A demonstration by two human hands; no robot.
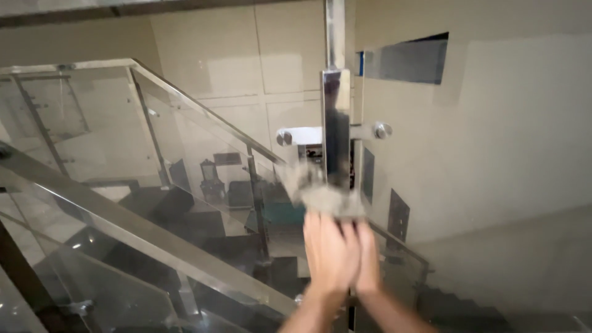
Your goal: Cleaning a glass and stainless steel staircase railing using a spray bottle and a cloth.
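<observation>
My left hand [328, 250] and my right hand [370, 259] are raised side by side, touching each other. Both press a blurred grey cloth [324, 196] against the lower part of a shiny steel post [336, 123]. The post stands between glass panels of a stair railing. Round steel bolts [382, 130] clamp the glass to the post. The cloth covers my fingertips, so how each finger grips it is hidden.
A steel handrail [142, 231] runs diagonally at lower left above a glass panel [92, 123]. Dark stairs [203, 246] descend below. A beige wall [493, 154] with a rectangular opening [407, 60] stands on the right.
</observation>
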